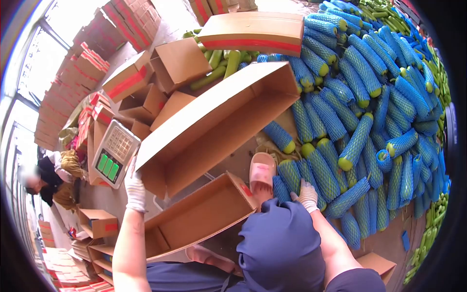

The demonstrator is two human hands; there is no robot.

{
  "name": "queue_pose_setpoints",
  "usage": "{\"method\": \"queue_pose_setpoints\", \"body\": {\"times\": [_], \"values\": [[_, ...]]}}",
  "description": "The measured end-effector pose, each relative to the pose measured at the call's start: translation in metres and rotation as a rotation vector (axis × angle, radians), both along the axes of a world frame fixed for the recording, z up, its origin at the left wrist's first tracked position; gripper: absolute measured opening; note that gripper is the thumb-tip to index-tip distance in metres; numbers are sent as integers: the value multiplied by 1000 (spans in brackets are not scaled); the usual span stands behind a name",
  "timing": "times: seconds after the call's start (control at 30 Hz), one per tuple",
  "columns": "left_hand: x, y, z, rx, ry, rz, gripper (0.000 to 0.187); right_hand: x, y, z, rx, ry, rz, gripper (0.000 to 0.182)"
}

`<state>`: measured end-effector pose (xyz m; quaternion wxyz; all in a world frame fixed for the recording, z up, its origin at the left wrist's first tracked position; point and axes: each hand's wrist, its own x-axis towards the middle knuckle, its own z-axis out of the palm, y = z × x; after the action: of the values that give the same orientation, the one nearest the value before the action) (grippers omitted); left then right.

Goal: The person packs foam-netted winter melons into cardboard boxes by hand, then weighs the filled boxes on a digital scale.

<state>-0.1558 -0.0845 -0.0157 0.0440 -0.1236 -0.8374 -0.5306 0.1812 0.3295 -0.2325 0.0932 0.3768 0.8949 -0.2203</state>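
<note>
The gray floor [236, 158] is full of stuff, and tall stacks of boxes [65, 92] stand at 10 o'clock. A big pile of long green veggies in blue nets [367, 141] lies from 1 to 4 o'clock. My left hand [134, 191], in a white glove, is at 8 o'clock, touching the near corner of the big open box [214, 131]. I can't tell if my fingers are closed on it. That box slants up toward 1 o'clock. My right hand [307, 195], gloved too, is at 4 o'clock. Its thumb and fingers are apart, on the near edge of the netted veggies. I can't tell if they squeeze one. Another open box [199, 214] sits at 7 o'clock, just below the big one. A scale [116, 154] with green number windows is at 9 o'clock, right by my left hand. Farther out that way, a person [56, 177] bends over.
</note>
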Motion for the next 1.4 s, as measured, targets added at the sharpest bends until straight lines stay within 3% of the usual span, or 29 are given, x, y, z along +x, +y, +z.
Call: {"method": "queue_pose_setpoints", "body": {"times": [0.03, 0.17, 0.23, 0.33, 0.4, 0.47, 0.53, 0.63, 0.77, 0.8, 0.9, 1.03, 1.23, 1.4], "values": [[0, -4, 10, 116, -133, -4, 51, 0, 2, 0, -11, -7, 0, 88], [10, 39, 25, 410, -240, 46, 44, 1, 2, 6, -34, -25, 9, 88], [8, 70, 33, 630, -499, 49, 35, 1, 2, 2, -7, 2, 17, 89], [-17, 112, 23, 598, -352, -138, 34, 1, -3, 14, -4, 11, 16, 88], [-32, 162, 41, 933, -589, -28, 47, -11, -3, 25, -1, -113, -4, 86], [-32, 201, 63, 1016, -819, -190, 60, -21, 1, 30, 20, -125, -18, 85], [-13, 226, 67, 797, -785, -225, 68, -32, 10, 35, -105, -221, -87, 92], [35, 218, 65, 317, -479, -538, 61, -37, 18, 37, -167, -229, -117, 94], [104, 165, 60, 30, -432, -556, 50, -34, 6, 37, -239, -160, -133, 97], [120, 149, 62, -48, -445, -533, 48, -29, -1, 17, -127, -61, -78, 97], [159, 106, 51, 112, -469, -410, 44, -36, 6, 44, -214, -91, -164, 91], [185, 62, 27, 177, -531, -348, 45, -36, 11, 35, -181, -149, -228, 89], [190, 68, 22, 215, -494, -356, 44, -37, -3, 24, -102, -135, -132, 80], [189, 70, 25, 221, -477, -336, 42, -53, 12, 29, -153, -211, -87, 93]]}}
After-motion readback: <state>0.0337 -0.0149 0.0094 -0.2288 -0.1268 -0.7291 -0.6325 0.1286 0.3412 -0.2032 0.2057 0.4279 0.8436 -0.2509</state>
